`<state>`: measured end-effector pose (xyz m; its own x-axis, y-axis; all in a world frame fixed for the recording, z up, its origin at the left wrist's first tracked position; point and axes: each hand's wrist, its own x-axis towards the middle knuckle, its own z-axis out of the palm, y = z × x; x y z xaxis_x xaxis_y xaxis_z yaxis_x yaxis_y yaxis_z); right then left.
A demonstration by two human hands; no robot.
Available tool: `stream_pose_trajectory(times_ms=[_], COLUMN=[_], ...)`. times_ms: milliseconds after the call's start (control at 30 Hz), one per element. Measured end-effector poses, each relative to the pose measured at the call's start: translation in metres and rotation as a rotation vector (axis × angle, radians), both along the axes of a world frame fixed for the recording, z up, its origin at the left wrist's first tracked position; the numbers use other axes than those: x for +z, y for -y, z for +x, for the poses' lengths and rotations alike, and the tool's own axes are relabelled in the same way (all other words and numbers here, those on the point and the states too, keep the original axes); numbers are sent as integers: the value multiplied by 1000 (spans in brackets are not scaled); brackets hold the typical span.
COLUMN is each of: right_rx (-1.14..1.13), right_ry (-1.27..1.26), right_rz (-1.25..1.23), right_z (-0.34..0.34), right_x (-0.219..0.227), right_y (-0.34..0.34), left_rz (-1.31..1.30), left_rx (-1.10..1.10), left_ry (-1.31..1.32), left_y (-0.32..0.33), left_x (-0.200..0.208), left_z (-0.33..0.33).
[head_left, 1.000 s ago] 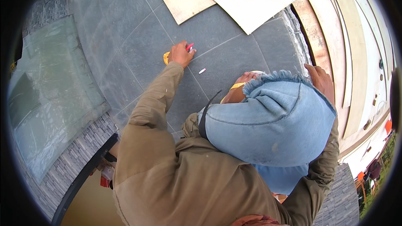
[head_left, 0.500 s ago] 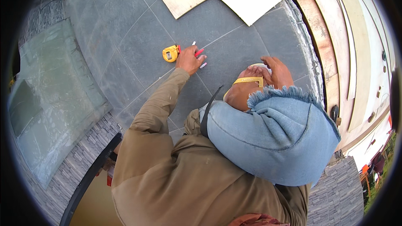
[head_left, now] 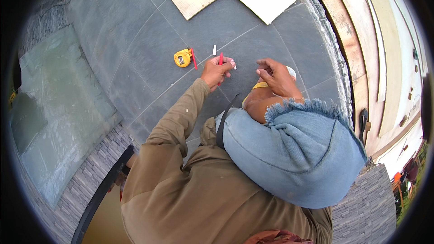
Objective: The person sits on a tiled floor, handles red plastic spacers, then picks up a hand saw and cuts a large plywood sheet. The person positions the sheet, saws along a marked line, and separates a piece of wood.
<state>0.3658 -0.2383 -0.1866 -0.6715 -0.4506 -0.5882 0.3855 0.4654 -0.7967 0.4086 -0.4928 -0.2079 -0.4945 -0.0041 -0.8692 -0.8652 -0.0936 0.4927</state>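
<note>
Left hand pinches red pen; right hand, at its three o'clock, fingers spread, best steadies the pen.
</note>
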Motion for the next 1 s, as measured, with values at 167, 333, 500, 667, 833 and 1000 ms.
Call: stream_pose_trajectory(times_ms=[167, 333, 500, 667, 833, 1000], right_rx=[-160, -112, -344, -382, -425, -413], right_ry=[175, 128, 116, 4, -1, 11], right_rz=[-346, -217, -139, -95, -122, -112], right_z=[1, 12, 17, 7, 4, 10], right_x=[-9, -20, -23, -19, -15, -12], right_y=[17, 10, -14, -31, -32, -24], left_rz=[249, 54, -943, -1271, -1380, -1341], left_rx=[131, 113, -159, -453, -582, -703], left_ry=[19, -12, -426, -364, -271, -53], left_y=[-37, -39, 26, 64, 58, 57], left_x=[17, -2, -29, -36, -23, -16], left_z=[-7, 14, 34, 43, 31, 13])
